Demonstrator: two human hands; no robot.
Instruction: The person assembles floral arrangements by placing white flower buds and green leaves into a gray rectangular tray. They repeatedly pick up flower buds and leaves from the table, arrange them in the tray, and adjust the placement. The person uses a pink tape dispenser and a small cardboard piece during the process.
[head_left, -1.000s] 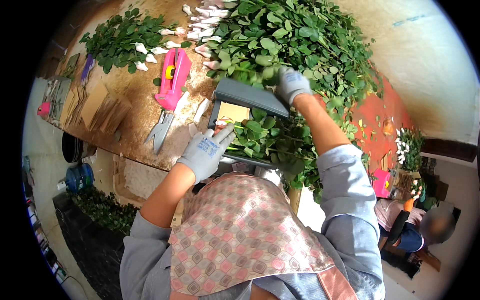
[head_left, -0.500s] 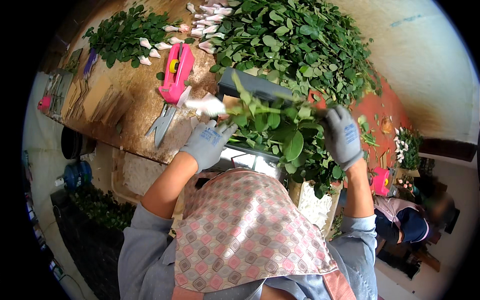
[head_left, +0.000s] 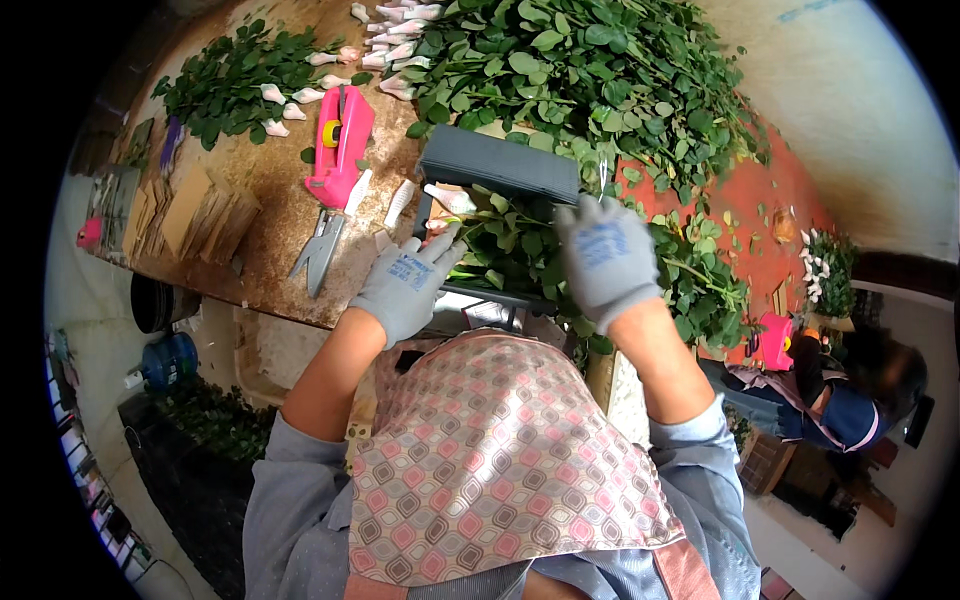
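Cardboard sheets (head_left: 205, 222) lean in stacks at the left of the frame, with a small leafy bunch (head_left: 235, 85) above them, pale sleeved buds at its right end. Next come a pink tape dispenser (head_left: 342, 145) and, just below it, a grey metal tool (head_left: 320, 255) lying on the brown table (head_left: 270, 180). Near the centre, the left hand (head_left: 405, 288), gloved in grey, lies with its fingers stretched out and close together, tips at the buds. A white-sleeved bud (head_left: 450, 198) sits at the left end of the dark grey holder (head_left: 500, 163), and the leafy stems (head_left: 510, 235) run rightward from there. Right of centre, the right hand (head_left: 608, 262) is blurred over those stems; its fingers look curled, but I can't tell whether they pinch anything. From how things lie, I'd judge this bunch partly laid up: some stems are in the holder, no tape shows around them, and a big heap of stems (head_left: 590, 70) at the upper middle is left to work through. At far right, another person (head_left: 850, 400) bends beside a second pink dispenser (head_left: 776, 340).
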